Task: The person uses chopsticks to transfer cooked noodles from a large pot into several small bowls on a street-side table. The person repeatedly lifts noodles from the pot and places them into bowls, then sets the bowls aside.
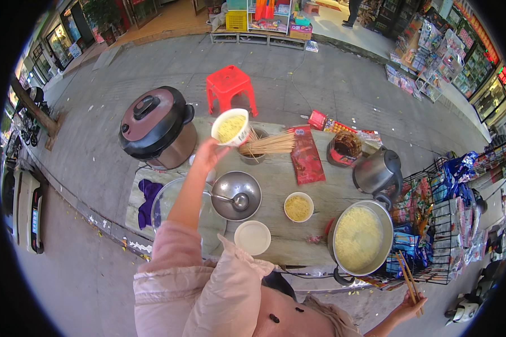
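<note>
My left hand (211,153) grips a white paper bowl of yellow noodles (230,126), tilted in the air over the far side of the table. Behind and beside that bowl, a bundle of wooden skewers (272,143) rests across a metal container. Out at the lower right, my right hand (408,306) holds a pair of wooden chopsticks (410,282), apart from the pot. The steel pot (358,236) contains noodles in cloudy liquid. A second small bowl of noodles (298,207) stands on the table, near a steel bowl with a ladle (238,198) and a white lid or empty bowl (253,238).
An electric pressure cooker (158,126) stands at the far left, beside a purple cloth (149,202). A red packet (307,156), a jar (343,147) and an electric kettle (375,170) sit far right. Wire baskets of packets (426,236) adjoin the pot. A red stool (231,86) stands beyond.
</note>
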Demonstrator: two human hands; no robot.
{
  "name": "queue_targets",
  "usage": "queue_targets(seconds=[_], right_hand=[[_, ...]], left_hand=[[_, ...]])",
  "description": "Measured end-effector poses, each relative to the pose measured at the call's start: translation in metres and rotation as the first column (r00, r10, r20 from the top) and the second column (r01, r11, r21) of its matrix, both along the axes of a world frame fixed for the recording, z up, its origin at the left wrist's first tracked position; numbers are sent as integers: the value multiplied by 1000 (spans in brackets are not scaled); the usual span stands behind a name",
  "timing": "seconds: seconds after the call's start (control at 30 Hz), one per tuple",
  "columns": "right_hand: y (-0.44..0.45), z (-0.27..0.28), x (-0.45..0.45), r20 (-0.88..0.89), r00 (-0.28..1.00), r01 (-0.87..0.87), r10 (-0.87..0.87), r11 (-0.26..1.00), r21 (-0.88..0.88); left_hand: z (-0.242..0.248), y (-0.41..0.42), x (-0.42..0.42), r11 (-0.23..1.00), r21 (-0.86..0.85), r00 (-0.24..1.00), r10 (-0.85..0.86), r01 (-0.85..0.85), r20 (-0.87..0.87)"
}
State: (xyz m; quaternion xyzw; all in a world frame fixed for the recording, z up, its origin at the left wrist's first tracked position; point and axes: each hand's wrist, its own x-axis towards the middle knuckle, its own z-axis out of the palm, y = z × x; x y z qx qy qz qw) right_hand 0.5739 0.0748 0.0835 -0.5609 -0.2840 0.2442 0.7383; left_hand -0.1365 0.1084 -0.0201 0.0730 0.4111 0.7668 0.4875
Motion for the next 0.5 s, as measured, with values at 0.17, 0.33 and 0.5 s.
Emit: queue_targets(seconds=[0.17,0.33,0.5], right_hand=[[-4,-6,-3,-10,998,66,-67,995,-75],[-16,0,-14,51,998,30,-29,999,-38],[-25,13,-25,142,985,105,-97,993,-51]], left_hand=[[-33,56,-55,901,-107,907,415,-421,-70],[-88,100,-81,779,-262,817,572,-570,-75],[-137,118,-78,824,-382,905,413,-419,-102]])
